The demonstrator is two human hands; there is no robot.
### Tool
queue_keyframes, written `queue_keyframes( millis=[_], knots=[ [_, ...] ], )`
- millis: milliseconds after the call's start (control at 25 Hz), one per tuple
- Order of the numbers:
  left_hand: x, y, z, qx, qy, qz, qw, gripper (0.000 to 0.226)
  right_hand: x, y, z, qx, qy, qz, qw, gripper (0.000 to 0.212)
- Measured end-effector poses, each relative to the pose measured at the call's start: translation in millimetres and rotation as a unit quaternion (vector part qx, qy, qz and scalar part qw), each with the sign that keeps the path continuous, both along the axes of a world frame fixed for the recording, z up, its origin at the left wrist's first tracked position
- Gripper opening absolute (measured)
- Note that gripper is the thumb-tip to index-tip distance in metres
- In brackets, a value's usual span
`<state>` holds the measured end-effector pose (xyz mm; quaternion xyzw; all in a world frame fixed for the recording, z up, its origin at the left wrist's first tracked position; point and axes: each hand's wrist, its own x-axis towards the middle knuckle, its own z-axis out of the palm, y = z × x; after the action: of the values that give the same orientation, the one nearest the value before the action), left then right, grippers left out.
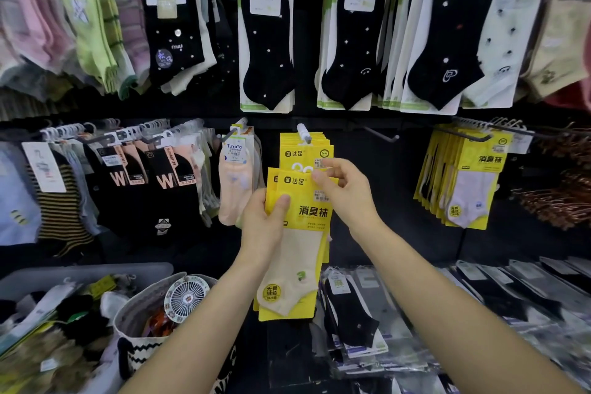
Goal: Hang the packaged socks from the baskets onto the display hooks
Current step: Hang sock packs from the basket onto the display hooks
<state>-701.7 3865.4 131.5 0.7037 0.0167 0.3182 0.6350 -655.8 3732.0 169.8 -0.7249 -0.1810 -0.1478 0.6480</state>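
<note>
My left hand (267, 221) grips a small stack of yellow sock packs (295, 253) by their left edge, thumb on the front pack. My right hand (343, 192) pinches the top right corner of the front pack, just under its white hanging loops. Right behind them, several matching yellow packs (305, 150) hang from a display hook (303, 133) in the middle row. An empty hook (382, 136) sticks out to the right of it. A grey basket (96, 275) with mixed sock packs sits at the lower left.
Black ankle socks on cards hang in the top row (268, 41). More yellow packs (470, 176) hang at the right, pink socks (233, 182) just left of the middle hook. A patterned bag (140, 329) holds a small fan. Bagged socks (479, 304) lie flat at lower right.
</note>
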Motion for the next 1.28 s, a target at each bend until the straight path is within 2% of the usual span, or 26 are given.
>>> queue_keyframes(
  millis=[80,200,320,520,680,880,1000,1080,1160,1280],
  knots=[
    [-1.4,0.6,-1.2,0.012,-0.001,-0.007,1.0,0.01,2.3,-2.6,9.0,-0.038,-0.017,0.012,0.999,0.004],
    [-2.0,-0.8,-1.9,0.004,0.005,-0.024,1.0,0.01,10.1,-5.5,20.1,-0.085,-0.018,-0.016,0.996,0.013],
    [-2.0,3.8,-0.5,-0.028,0.02,-0.025,0.999,0.012,23.3,-6.3,35.3,-0.083,-0.013,-0.057,0.995,0.014],
    [-9.5,33.8,-2.9,-0.056,0.009,0.044,0.997,0.016,40.6,6.7,60.5,-0.097,-0.031,-0.086,0.991,0.018],
    [-16.4,60.2,-0.7,-0.038,0.006,0.086,0.996,0.015,44.0,21.2,56.7,-0.123,-0.028,-0.086,0.988,0.019],
    [-21.6,59.7,7.8,-0.019,-0.009,0.073,0.997,0.016,40.1,19.6,56.8,-0.107,-0.02,-0.104,0.989,0.011],
    [-22.3,44.6,11.3,-0.021,-0.019,0.046,0.999,0.017,24.3,9.9,41.5,-0.012,-0.056,-0.12,0.991,0.012],
    [-18.8,32.9,10.8,-0.013,-0.017,0.023,1.0,0.017,7.4,8.1,23.9,-0.007,-0.072,-0.075,0.995,0.01],
    [-13.3,19.8,7.8,0.012,-0.006,-0.003,1.0,0.017,-5.4,10.9,12.8,-0.048,-0.065,-0.003,0.997,0.011],
    [-6.2,1.8,5.3,0.029,0.013,-0.04,0.999,0.017,-4.0,8.3,18.6,-0.076,-0.04,0.005,0.996,0.014]
  ],
)
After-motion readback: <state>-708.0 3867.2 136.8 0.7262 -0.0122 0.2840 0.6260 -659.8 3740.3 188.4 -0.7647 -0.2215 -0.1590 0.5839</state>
